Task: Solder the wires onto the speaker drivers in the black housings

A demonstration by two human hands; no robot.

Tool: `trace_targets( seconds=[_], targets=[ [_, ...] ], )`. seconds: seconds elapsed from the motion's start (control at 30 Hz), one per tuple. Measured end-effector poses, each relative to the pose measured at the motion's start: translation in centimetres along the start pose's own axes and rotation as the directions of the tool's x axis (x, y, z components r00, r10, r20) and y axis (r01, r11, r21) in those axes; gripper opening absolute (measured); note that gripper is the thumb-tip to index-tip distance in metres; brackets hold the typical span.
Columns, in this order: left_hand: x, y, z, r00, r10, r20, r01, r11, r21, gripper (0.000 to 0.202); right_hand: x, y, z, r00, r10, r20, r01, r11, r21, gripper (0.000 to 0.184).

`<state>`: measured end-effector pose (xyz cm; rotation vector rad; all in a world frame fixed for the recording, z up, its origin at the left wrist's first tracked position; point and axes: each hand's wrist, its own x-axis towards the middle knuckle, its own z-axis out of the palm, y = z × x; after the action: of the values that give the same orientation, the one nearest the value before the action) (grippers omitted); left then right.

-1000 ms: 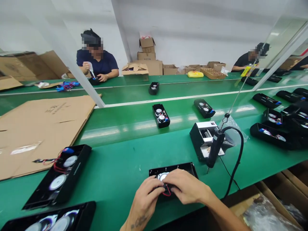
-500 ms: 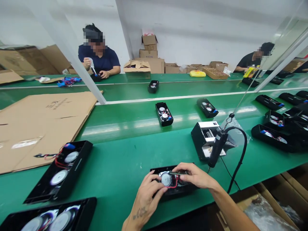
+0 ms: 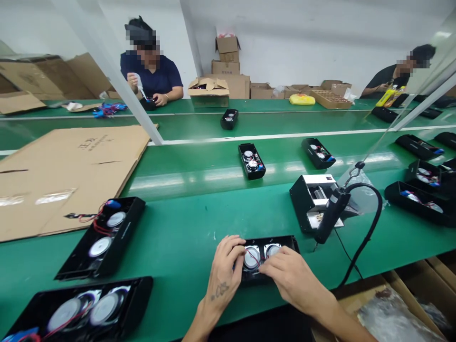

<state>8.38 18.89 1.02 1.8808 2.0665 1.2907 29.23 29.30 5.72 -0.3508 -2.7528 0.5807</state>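
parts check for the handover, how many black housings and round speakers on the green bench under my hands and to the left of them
black speaker housings: 3
round speakers: 6
total: 9

From my head, the one camera looks forward and down, close over my hands point(image 3: 224, 266) on the green surface point(image 3: 171, 251).

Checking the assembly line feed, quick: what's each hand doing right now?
Left hand: curled against the black speaker housing; whether it's holding cannot be told.
Right hand: fingers on the housing; hold cannot be told.
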Motion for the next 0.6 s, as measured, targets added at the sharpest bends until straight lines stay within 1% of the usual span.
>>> trace_targets(
  seconds=[0.03, 0.1, 0.17, 0.23, 0.27, 0.33, 0.37, 0.43, 0.5, 0.6],
  targets=[
    [0.0, 0.0, -0.3, 0.999, 0.032, 0.015, -0.032, 0.999, 0.008, 0.03, 0.3, -0.4, 0.3, 0.999, -0.009, 0.038, 0.013, 0.994, -0.104, 0.032],
    [0.1, 0.3, -1.1, 0.994, 0.083, 0.069, -0.086, 0.996, 0.032, 0.039, 0.7, -0.9, 0.8, 0.993, 0.003, 0.121, 0.025, 0.974, -0.224, 0.029],
    [0.1, 0.7, -2.1, 0.978, 0.115, 0.174, -0.125, 0.991, 0.049, 0.037, 1.0, -1.3, 1.2, 0.981, 0.016, 0.196, 0.036, 0.965, -0.259, 0.026],
    [-0.2, 1.0, -3.0, 0.944, 0.133, 0.303, -0.16, 0.985, 0.064, 0.028, 1.1, -1.5, 1.3, 0.97, 0.053, 0.239, 0.012, 0.964, -0.264, 0.026],
    [-0.4, 1.2, -3.2, 0.923, 0.139, 0.358, -0.178, 0.981, 0.078, 0.026, 1.1, -1.6, 1.3, 0.966, 0.071, 0.25, -0.003, 0.965, -0.262, 0.025],
    [-1.0, 1.2, -3.3, 0.89, 0.148, 0.431, -0.218, 0.969, 0.119, 0.038, 1.0, -1.6, 1.3, 0.96, 0.085, 0.268, -0.016, 0.968, -0.251, 0.022],
    [-1.3, 1.1, -3.0, 0.88, 0.15, 0.451, -0.236, 0.962, 0.14, 0.043, 1.0, -1.6, 1.2, 0.958, 0.084, 0.275, -0.015, 0.97, -0.244, 0.022],
    [-1.9, 0.8, -2.3, 0.874, 0.158, 0.46, -0.263, 0.949, 0.174, 0.047, 1.0, -1.4, 1.2, 0.953, 0.081, 0.292, -0.016, 0.975, -0.221, 0.024],
    [-2.3, 0.4, -1.5, 0.88, 0.171, 0.443, -0.277, 0.943, 0.186, 0.044, 1.0, -0.9, 1.2, 0.944, 0.091, 0.318, -0.036, 0.984, -0.175, 0.028],
    [-2.6, -0.2, -0.8, 0.886, 0.195, 0.42, -0.29, 0.941, 0.174, 0.034, 0.8, -0.1, 1.1, 0.922, 0.079, 0.379, -0.067, 0.997, -0.046, 0.036]
  ],
)
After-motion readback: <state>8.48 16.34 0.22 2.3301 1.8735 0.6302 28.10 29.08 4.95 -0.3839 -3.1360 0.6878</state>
